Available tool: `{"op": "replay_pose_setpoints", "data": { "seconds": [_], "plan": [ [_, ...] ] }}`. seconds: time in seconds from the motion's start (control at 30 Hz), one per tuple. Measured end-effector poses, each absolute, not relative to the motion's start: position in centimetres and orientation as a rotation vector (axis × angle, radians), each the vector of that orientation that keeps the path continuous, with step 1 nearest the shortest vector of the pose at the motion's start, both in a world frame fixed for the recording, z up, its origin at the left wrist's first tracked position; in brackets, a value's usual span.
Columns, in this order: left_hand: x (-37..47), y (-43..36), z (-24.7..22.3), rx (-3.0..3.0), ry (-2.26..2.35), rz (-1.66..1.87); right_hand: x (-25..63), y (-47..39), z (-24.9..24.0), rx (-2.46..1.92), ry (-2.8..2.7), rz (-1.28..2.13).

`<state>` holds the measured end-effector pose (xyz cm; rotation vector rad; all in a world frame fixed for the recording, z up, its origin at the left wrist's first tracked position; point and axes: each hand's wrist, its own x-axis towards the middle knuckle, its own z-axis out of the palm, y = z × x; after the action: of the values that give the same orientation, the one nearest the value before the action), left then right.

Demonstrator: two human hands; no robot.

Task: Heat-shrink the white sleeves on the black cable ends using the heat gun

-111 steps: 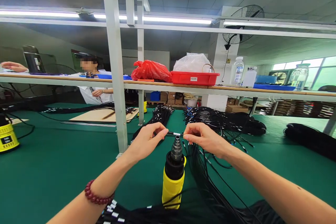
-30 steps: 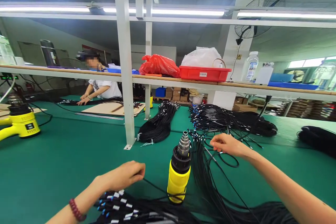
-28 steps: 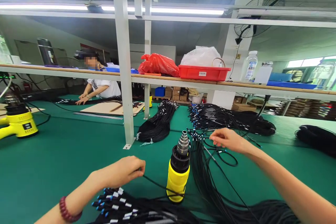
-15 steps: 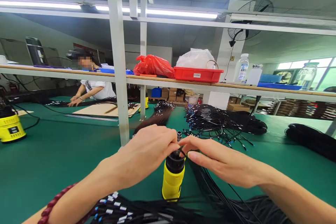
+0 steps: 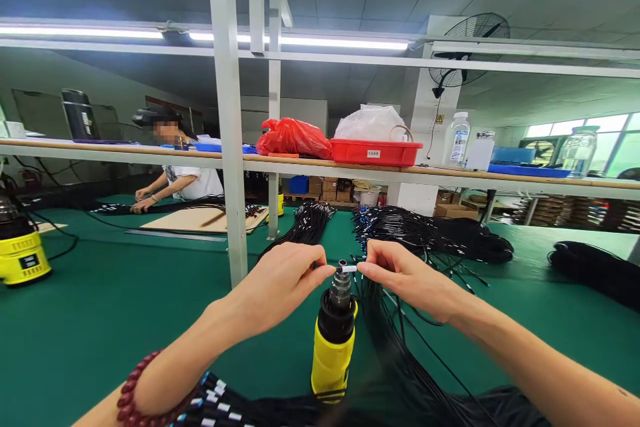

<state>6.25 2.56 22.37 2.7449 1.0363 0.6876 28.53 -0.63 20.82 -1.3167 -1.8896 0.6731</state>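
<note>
A yellow and black heat gun (image 5: 333, 357) stands upright on the bench, its metal nozzle (image 5: 341, 290) pointing up. My left hand (image 5: 285, 287) pinches the left end of a thin black cable just by the nozzle's mouth. From the other side, my right hand (image 5: 407, 279) pinches the same cable between thumb and forefinger. A short white sleeve (image 5: 349, 269) shows on the cable between my fingertips, held level at the nozzle's top. Black cables (image 5: 400, 347) trail down behind the gun toward my right. Under my left forearm lies a bundle of cables with white tags (image 5: 220, 403).
A white shelf post (image 5: 230, 147) rises left of my hands, bearing a shelf with a red tray (image 5: 375, 153). Cable bundles (image 5: 430, 233) lie farther back. Another heat gun (image 5: 23, 257) stands at the left. A co-worker (image 5: 193, 180) handles cables across the bench.
My right hand's fingers, stretched out before, have closed into a pinch. The white sleeve now shows over the nozzle. Both hands have drawn slightly apart, and the camera view has shifted upward.
</note>
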Motion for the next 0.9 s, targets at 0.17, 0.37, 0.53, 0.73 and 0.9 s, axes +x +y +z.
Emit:
{"op": "replay_pose_setpoints", "data": {
  "seconds": [0.17,0.37,0.53,0.73,0.9],
  "plan": [
    [6.7,4.2,21.1,2.624,1.057,0.725,28.3,0.3,20.6,-1.387,-1.896,0.529],
    [7.0,5.2,20.5,2.484,1.006,0.796,28.3,1.0,20.4,-1.416,-1.879,0.507],
    [7.2,5.6,20.4,2.44,1.032,0.855,28.4,1.6,20.2,-1.429,-1.864,0.505],
    [7.4,6.0,20.3,2.411,1.056,0.877,28.4,1.9,20.3,-1.483,-1.844,0.501],
    [7.5,6.0,20.3,2.391,1.07,0.894,28.3,2.0,20.3,-1.491,-1.848,0.5]
  ]
}}
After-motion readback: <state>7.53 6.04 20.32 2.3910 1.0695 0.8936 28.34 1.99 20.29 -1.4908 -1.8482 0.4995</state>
